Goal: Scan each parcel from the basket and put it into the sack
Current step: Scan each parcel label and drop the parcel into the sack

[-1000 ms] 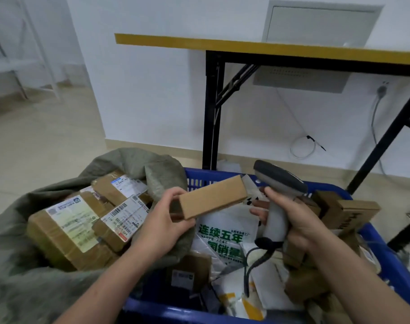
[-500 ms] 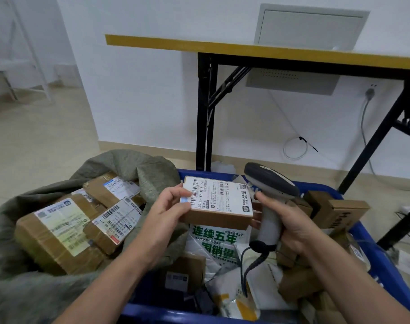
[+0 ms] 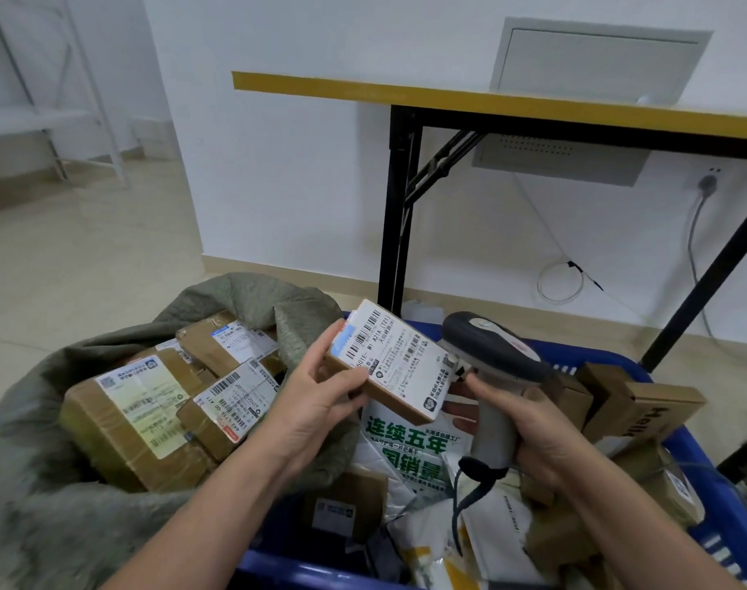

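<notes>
My left hand [image 3: 316, 398] grips a small flat cardboard parcel [image 3: 395, 364] by its left end, white barcode label turned up, above the blue basket [image 3: 721, 542]. My right hand [image 3: 529, 432] grips the grey handle of a barcode scanner [image 3: 491, 359], whose dark head sits just right of the parcel's label. The grey-green sack [image 3: 44, 483] lies open at the left, with several labelled cardboard parcels [image 3: 137, 415] inside it. The basket holds more boxes and white mailer bags [image 3: 410, 449].
A yellow-edged folding table [image 3: 512, 100] with black legs stands against the white wall behind the basket. Cables hang by the wall at the right. A white rack [image 3: 44, 121] stands at the far left on the tiled floor.
My left hand has turned the parcel from its plain brown side to label up, then tilted and raised it towards the scanner. The right hand with the scanner has barely moved.
</notes>
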